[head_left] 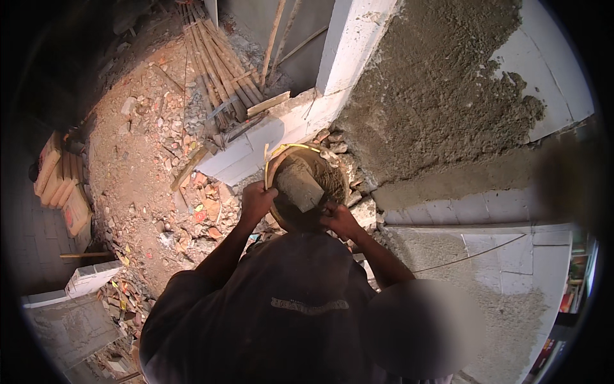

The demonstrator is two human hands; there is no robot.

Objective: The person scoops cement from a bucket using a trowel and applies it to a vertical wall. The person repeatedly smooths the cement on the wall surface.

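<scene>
A round bucket with a yellowish rim stands in front of me, with wet grey mortar inside. My left hand is closed on the left side of the bucket's rim. Inside the bucket lies a flat, mortar-coated trowel-like blade, tilted across the opening. At its lower right corner is my right hand, its fingers curled at the near right of the bucket. A handle, if there is one, is hidden under those fingers. Shadow darkens the near part of the bucket.
Rough wet mortar covers much of the wall at right; pale blocks show below it. A low block wall stands beyond the bucket. Bamboo poles lie farther off. Brick rubble covers the ground at left, near stacked bags.
</scene>
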